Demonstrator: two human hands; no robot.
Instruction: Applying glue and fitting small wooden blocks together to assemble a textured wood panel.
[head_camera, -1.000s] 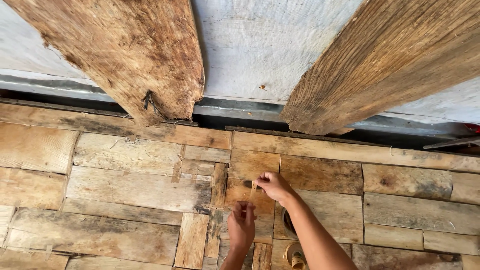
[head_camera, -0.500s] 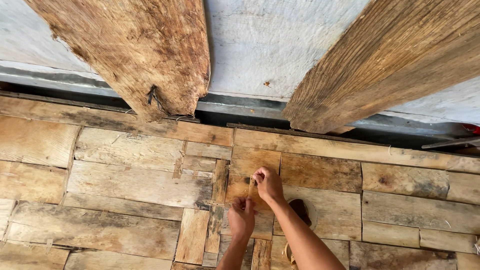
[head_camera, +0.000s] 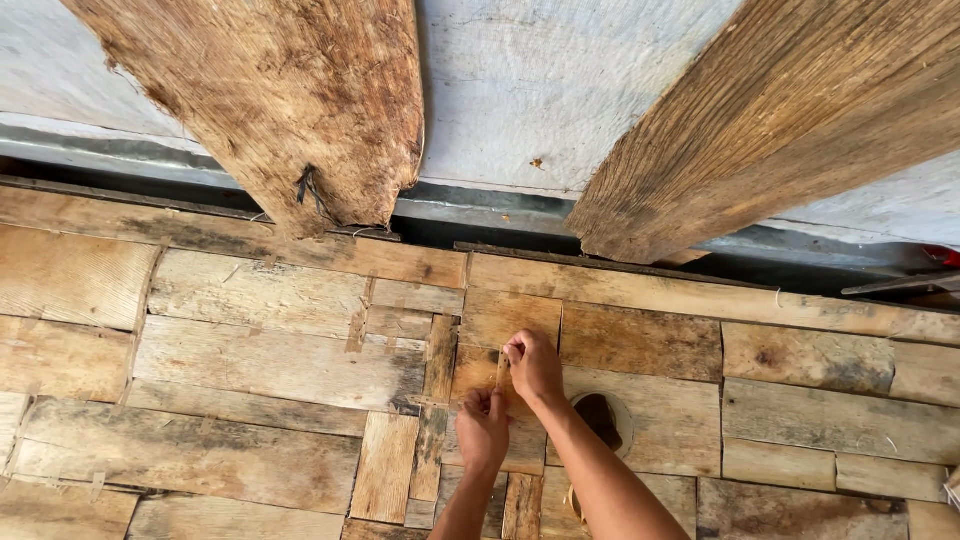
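Both of my hands press a small thin wooden sliver (head_camera: 502, 370) against a wall of patched wooden boards (head_camera: 270, 360). My right hand (head_camera: 535, 366) pinches the sliver's upper part with its fingertips. Just below, my left hand (head_camera: 484, 430) holds its lower end. The sliver stands upright on a brown board, beside a narrow vertical slat (head_camera: 438, 360). My right forearm runs down to the bottom edge of the view.
Two rough timber beams, the left beam (head_camera: 290, 110) and the right beam (head_camera: 780, 120), slant over a pale sheet (head_camera: 520, 90). A round dark hole (head_camera: 600, 418) sits in the board right of my hands. A dark gap (head_camera: 480, 232) runs along the wall's top.
My right hand has shifted slightly left and up along the board; my left hand has risen to meet it, and both now close on the sliver.
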